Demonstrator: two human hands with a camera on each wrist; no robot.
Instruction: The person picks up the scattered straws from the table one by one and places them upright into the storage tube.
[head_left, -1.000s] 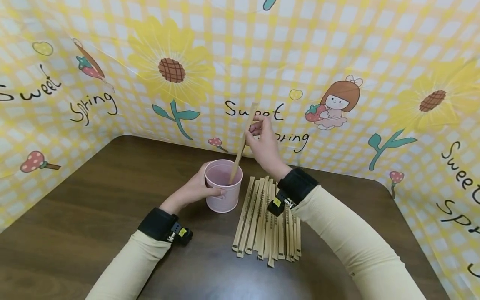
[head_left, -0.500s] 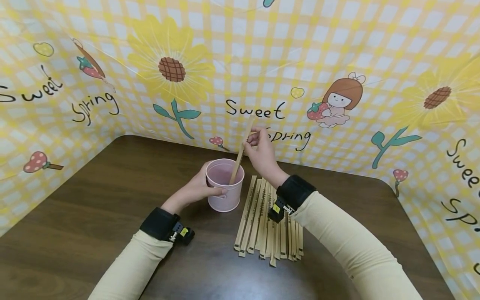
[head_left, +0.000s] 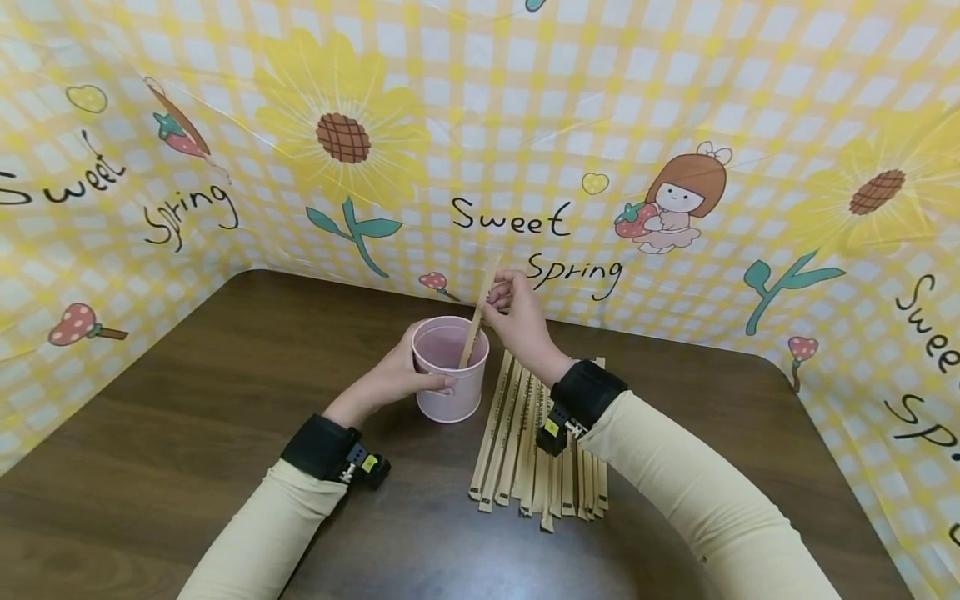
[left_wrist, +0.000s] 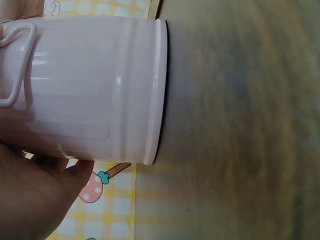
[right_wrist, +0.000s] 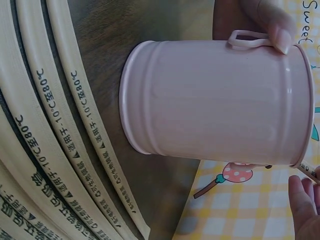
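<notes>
My left hand (head_left: 384, 379) grips a small pink metal bucket (head_left: 452, 398) standing on the table, its thumb by the looped handle and the fingers round the far side. Above the bucket's right side, my right hand (head_left: 519, 321) pinches a paper-wrapped straw (head_left: 471, 340) between thumb and fingers. The straw leans, its lower end inside the bucket and its top above the hand. In the left wrist view the bucket (left_wrist: 85, 90) fills much of the frame. The right wrist view shows right fingertips (right_wrist: 301, 202) at the rim. The bucket's bottom is hidden inside.
Several more wrapped straws (head_left: 513, 454) lie side by side right of the bucket, partly under my right wrist. The dark wooden table (head_left: 195, 400) ends at a yellow checked cloth (head_left: 480, 108) hanging behind and at both sides.
My right hand has come down toward the bucket with the straw, whose top stands lower now. The left hand and bucket have stayed nearly in place.
</notes>
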